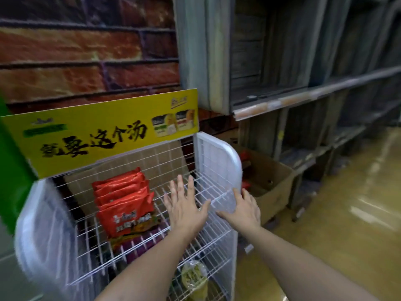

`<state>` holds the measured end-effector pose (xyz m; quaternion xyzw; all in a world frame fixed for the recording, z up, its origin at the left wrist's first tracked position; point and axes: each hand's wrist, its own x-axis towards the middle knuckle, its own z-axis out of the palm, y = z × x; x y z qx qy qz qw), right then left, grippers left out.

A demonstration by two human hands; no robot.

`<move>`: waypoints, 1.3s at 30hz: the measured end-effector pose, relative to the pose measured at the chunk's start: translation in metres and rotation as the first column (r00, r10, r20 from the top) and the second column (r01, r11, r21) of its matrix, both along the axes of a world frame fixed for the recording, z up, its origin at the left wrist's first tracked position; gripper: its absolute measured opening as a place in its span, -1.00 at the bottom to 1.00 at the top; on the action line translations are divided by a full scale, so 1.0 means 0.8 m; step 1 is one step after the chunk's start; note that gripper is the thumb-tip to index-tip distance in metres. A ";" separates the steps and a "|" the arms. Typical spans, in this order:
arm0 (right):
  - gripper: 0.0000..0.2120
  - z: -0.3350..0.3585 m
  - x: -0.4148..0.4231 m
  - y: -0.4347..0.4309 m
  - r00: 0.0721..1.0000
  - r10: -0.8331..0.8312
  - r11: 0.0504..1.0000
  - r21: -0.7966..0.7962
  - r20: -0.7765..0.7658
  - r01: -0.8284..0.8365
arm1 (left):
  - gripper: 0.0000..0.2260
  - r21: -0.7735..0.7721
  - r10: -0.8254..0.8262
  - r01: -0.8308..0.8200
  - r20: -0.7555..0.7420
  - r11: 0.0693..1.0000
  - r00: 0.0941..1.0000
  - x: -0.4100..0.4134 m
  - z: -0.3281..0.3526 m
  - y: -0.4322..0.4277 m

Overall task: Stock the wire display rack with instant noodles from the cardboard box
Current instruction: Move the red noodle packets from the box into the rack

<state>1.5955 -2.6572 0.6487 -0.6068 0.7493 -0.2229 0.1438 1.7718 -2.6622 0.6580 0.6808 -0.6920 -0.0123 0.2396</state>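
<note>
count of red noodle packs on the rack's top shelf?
5 red noodle packs, standing in one row front to back on the top shelf, just left of the left hand. Edges are blurred; more may be hidden behind.

Wire rack (218, 161), top shelf: row of red noodle packets (123, 205) standing on edge, left of centre. Cardboard box (275, 192) on yellow floor (347, 235), just beside rack.
</note>
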 end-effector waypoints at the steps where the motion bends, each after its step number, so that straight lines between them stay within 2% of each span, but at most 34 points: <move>1: 0.01 -0.002 -0.024 0.007 0.999 -0.032 0.999 -0.004 0.011 0.032 | -0.18 -0.002 -0.037 0.037 0.015 0.999 0.999 -0.024 0.001 -0.001; 5: 0.00 -0.013 -0.122 0.031 0.990 -0.140 0.990 0.012 0.033 0.139 | -0.20 0.004 -0.161 0.161 0.065 0.987 0.985 -0.127 0.004 -0.003; 9: 0.00 -0.013 -0.229 0.037 0.984 -0.176 0.984 0.024 0.030 0.175 | -0.22 0.017 -0.239 0.238 0.065 0.971 0.969 -0.241 -0.006 -0.004; 14: -0.05 -0.018 -0.349 0.042 0.984 -0.181 0.983 0.015 -0.002 0.181 | -0.23 0.057 -0.271 0.266 0.101 0.962 0.957 -0.366 -0.026 -0.001; 18: -0.03 -0.036 -0.417 0.036 0.977 -0.212 0.975 0.063 0.006 0.211 | -0.26 0.101 -0.273 0.264 0.094 0.959 0.957 -0.425 -0.039 -0.007; 27: -0.05 -0.066 -0.448 -0.062 0.990 -0.139 0.984 0.114 0.019 0.136 | -0.28 0.134 -0.240 0.233 0.035 0.963 0.970 -0.458 -0.057 -0.099; 39: -0.07 -0.035 -0.437 -0.334 0.994 0.056 0.993 0.109 -0.097 -0.046 | -0.28 0.204 0.030 -0.006 -0.115 0.979 0.993 -0.423 -0.084 -0.340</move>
